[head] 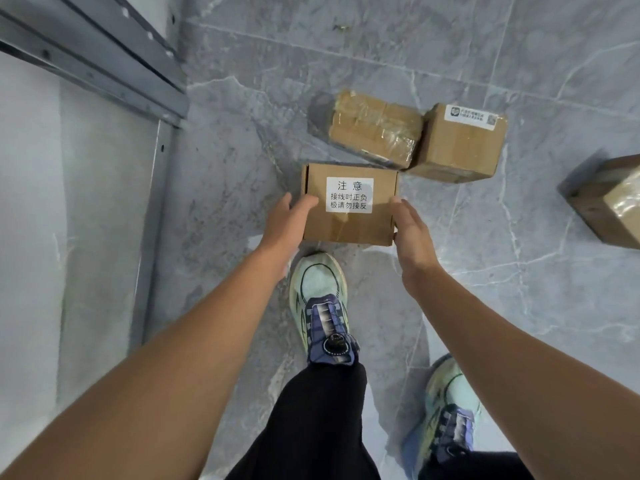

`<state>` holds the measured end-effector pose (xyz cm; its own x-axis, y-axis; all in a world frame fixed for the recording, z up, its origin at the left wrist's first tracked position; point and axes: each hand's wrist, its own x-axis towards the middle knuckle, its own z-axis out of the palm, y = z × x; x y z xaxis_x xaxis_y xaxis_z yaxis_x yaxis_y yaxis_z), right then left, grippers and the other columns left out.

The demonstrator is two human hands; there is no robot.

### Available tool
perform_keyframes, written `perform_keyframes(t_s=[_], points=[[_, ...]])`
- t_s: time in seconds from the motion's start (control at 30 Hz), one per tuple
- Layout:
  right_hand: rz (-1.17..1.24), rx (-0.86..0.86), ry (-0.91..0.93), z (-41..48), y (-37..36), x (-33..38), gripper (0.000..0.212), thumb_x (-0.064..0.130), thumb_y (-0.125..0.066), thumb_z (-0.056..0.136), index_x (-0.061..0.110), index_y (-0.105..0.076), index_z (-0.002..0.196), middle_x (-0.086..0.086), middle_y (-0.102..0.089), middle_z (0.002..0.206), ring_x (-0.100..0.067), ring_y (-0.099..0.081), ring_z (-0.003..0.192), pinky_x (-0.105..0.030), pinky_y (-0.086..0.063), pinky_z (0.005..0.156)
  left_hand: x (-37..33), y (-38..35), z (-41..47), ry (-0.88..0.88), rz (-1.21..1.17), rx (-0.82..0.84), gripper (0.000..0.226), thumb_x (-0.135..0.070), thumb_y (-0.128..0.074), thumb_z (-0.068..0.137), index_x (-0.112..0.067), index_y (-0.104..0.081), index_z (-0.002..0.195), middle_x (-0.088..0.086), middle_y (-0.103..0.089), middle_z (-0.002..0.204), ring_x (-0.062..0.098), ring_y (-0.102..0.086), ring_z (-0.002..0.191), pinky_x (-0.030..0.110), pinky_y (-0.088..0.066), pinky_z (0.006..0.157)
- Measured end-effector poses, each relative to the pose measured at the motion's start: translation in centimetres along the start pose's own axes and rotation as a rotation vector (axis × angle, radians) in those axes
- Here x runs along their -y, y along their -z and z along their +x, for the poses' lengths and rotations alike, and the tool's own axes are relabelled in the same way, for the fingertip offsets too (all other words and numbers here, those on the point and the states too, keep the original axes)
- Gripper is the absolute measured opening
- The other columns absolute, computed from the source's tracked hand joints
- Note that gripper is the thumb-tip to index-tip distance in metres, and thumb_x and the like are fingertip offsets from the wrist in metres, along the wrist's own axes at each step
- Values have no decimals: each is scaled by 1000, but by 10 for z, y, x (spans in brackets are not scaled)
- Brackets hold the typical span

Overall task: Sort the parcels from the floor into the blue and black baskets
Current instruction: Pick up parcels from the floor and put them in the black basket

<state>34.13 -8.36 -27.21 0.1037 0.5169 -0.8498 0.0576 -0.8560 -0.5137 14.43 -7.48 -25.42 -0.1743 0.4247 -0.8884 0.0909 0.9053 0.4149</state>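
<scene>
Parcel (349, 230) — flat left hand (287, 223) and flat right hand (410, 230) touch its sides.

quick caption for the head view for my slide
Left hand and right hand touch the sides of a labelled box on the grey floor

We find a flat brown cardboard box with a white label (349, 202) on the grey tiled floor (519, 306), our left hand (287, 220) on its left side and our right hand (410, 230) on its right side. Just behind it lies a tape-wrapped brown parcel (375, 128), with a squarish brown cardboard box (457, 143) just beside it on the right. A grey metal rack (104, 64) stands far left.
</scene>
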Motion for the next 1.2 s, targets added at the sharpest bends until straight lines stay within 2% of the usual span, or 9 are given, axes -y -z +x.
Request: perform_keyframes(t_s=[0.1,0.23,0.33,0.57,0.77,0.9,1.03,1.13,1.2], points=[[20,-2,-9,6,-3,-2,102,84,-49,72,27,-46,156,-2,-56,153,-23,-51,142,-47,-34,119,-7,-3,3,19,-39,16,88,-65,-58,80,-28,-39,158,-3,-40,163,23,-41,146,44,-38,104],[48,-21,-22,-2,-3,1,86,79,-48,81,27,-55,149,0,-65,141,-20,-58,133,-48,-37,119,-11,-5,-4,25,-4,47,57,-54,-52,99,-29,-49,150,-9,-49,148,15,-47,129,36,-33,94],[39,-21,-32,-20,-1,7,80,78,-48,83,30,-59,145,2,-67,138,-19,-59,131,-50,-39,119,-11,1,-29,21,-48,37,32,-45,-51,103,-28,-62,128,-7,-63,132,10,-58,114,27,-38,77],[-34,8,-31,-116,7,61,90,87,-48,74,33,-58,145,4,-66,139,-20,-58,132,-51,-37,119,-34,33,-136,21,-176,-2,15,-43,-50,105,-36,-63,106,-14,-66,114,3,-59,106,31,-43,86],[-80,39,75,-239,24,148,83,85,-48,77,34,-62,141,7,-66,138,-17,-58,131,-49,-38,119,-93,66,-273,-73,-243,-34,40,-61,-53,86,-38,-68,115,-12,-67,128,8,-58,123,45,-40,110],[-86,86,153,-334,40,216,69,78,-46,91,31,-62,140,7,-67,136,-15,-58,130,-43,-38,116,-136,85,-384,-163,-307,-78,23,-49,-50,102,-38,-67,113,-13,-71,119,10,-62,117,34,-43,98],[-188,144,228,-424,58,276,90,90,-40,75,37,-56,145,4,-60,143,-21,-53,134,-50,-37,117,-162,95,-491,-242,-411,-193,73,-66,-55,81,-35,-55,147,-9,-62,141,15,-54,134,43,-37,116],[-238,209,326,-491,71,313,81,87,-40,83,37,-57,144,6,-61,140,-22,-54,134,-55,-36,120,-175,100,-574,-323,-502,-259,30,-49,-55,99,-39,-67,124,-14,-69,126,9,-60,122,39,-42,111],[-264,254,391,-535,78,330,75,84,-41,87,36,-60,141,7,-64,136,-22,-57,131,-53,-38,118,-176,100,-626,-371,-558,-319,20,-39,-51,106,-37,-69,113,-12,-71,122,10,-61,117,37,-45,105]])
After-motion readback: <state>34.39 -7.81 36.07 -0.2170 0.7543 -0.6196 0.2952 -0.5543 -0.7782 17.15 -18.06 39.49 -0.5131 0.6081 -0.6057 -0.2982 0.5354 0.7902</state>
